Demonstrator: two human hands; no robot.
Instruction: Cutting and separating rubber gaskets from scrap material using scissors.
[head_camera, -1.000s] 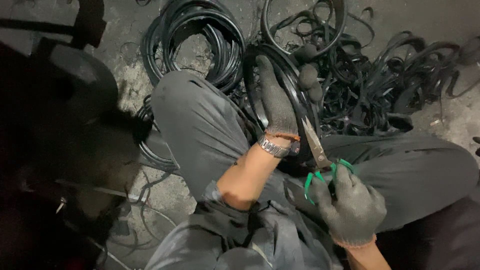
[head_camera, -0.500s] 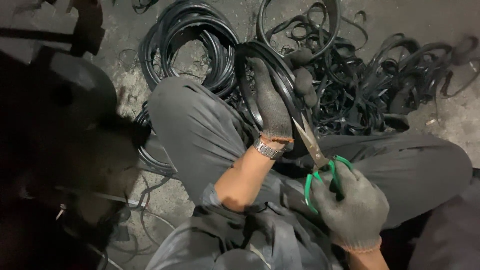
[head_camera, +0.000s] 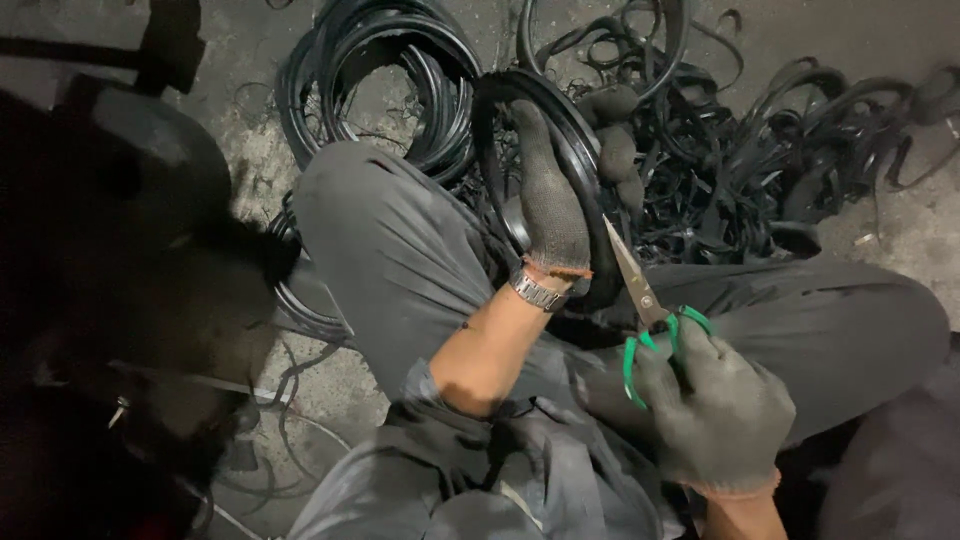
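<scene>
Left hand (head_camera: 556, 205) grips rubber ring (head_camera: 580, 135); right hand (head_camera: 715, 405) holds scissors (head_camera: 645, 305).

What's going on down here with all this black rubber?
A seated person in grey gloves is working on a black rubber ring held upright over the lap. The left hand grips the ring, a watch on its wrist. The right hand holds green-handled scissors, blades pointing at the ring's edge. More rings and a pile of strips lie on the floor.
</scene>
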